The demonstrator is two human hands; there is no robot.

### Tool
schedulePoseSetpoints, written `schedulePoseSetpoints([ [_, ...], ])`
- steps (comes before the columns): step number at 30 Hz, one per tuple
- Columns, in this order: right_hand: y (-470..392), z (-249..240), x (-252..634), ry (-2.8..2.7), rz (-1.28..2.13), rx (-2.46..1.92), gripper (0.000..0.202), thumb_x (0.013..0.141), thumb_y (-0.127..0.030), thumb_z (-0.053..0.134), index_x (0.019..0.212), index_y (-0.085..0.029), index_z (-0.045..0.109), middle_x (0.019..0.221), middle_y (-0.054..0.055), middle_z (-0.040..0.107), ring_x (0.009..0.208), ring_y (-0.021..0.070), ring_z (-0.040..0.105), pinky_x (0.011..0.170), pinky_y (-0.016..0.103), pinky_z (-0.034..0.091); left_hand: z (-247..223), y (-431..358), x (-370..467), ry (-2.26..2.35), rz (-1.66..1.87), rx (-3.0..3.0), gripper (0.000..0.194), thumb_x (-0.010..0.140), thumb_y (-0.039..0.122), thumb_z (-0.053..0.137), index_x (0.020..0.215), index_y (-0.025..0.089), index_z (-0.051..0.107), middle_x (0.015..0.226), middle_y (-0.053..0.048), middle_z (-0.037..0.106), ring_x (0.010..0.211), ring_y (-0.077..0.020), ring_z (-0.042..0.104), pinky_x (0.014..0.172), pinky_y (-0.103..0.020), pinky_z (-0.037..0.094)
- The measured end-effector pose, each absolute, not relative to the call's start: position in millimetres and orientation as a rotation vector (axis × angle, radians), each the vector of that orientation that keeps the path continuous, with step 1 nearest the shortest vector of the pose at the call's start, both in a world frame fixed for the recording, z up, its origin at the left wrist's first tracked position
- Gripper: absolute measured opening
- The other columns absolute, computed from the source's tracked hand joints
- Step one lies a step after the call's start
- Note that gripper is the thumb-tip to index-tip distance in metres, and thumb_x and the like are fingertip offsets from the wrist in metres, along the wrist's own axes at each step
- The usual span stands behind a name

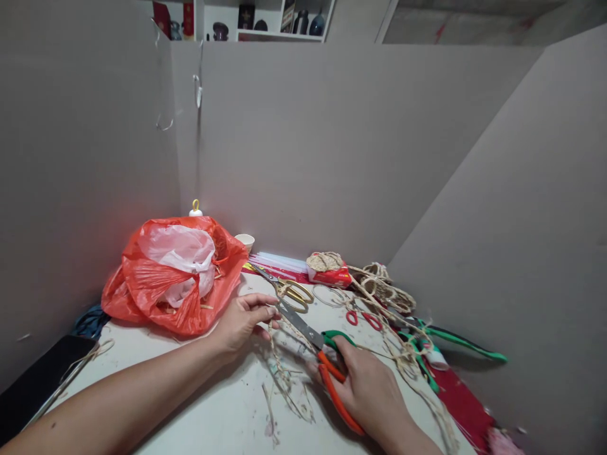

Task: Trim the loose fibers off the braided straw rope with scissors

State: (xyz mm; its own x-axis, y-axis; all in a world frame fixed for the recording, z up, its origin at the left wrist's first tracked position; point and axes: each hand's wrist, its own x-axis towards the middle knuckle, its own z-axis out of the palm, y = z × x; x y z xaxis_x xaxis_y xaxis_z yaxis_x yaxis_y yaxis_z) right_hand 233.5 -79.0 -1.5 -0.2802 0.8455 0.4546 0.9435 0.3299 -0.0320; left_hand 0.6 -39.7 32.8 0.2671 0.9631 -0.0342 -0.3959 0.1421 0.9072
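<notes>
Grey wall panels close in around a white, marked tabletop. Near the centre of the frame, the left hand pinches a thin, straw-coloured braided cord that hangs down, while the right hand grips large scissors with one green and one orange handle, the blades angled toward the left fingertips. Loose pale fibre scraps below suggest some trimming is done; stray strands on the cord look untrimmed. Whether fibre sits between the blades is unclear, fingers cover the cord's top, and a flat black object at lower left is cut off.

Smooth metal blades, rough fibrous cord
</notes>
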Motion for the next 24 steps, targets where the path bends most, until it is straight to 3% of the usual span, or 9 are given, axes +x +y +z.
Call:
schedulePoseSetpoints([
  [9,-78.8,2.7,233.9,-2.118,-0.645,-1.592,0.032,0.080,-0.052,0.048,0.080,-0.022,0.055,0.065,0.002,0.064,0.061,0.0197,0.062,0.059,0.030,0.036,31.7,-43.2,7.7,0.996,1.242,1.049,0.028,0.064,0.026,0.072,0.085,0.008,0.069,0.067,-0.006,0.066,0.056,-0.0132,0.059,0.041,-0.020,0.044],
  [14,-79.2,2.9,235.2,-2.124,-0.685,-1.569,0.033,0.080,-0.053,0.049,0.076,-0.021,0.056,0.063,0.002,0.064,0.060,0.0199,0.061,0.059,0.030,0.035,29.3,-44.9,7.5,1.117,1.258,1.158,0.023,0.069,0.021,0.068,0.087,0.009,0.072,0.057,-0.003,0.063,0.042,-0.0077,0.048,0.043,-0.021,0.041],
  [24,-79.8,-4.0,236.1,-2.089,-0.783,-1.612,0.041,0.078,-0.061,0.048,0.076,-0.023,0.063,0.050,0.001,0.060,0.047,0.0177,0.055,0.048,0.027,0.030,31.0,-48.4,6.8,1.125,1.367,1.287,0.015,0.068,0.014,0.068,0.081,0.015,0.075,0.068,-0.005,0.068,0.060,-0.0133,0.057,0.055,-0.021,0.044],
])
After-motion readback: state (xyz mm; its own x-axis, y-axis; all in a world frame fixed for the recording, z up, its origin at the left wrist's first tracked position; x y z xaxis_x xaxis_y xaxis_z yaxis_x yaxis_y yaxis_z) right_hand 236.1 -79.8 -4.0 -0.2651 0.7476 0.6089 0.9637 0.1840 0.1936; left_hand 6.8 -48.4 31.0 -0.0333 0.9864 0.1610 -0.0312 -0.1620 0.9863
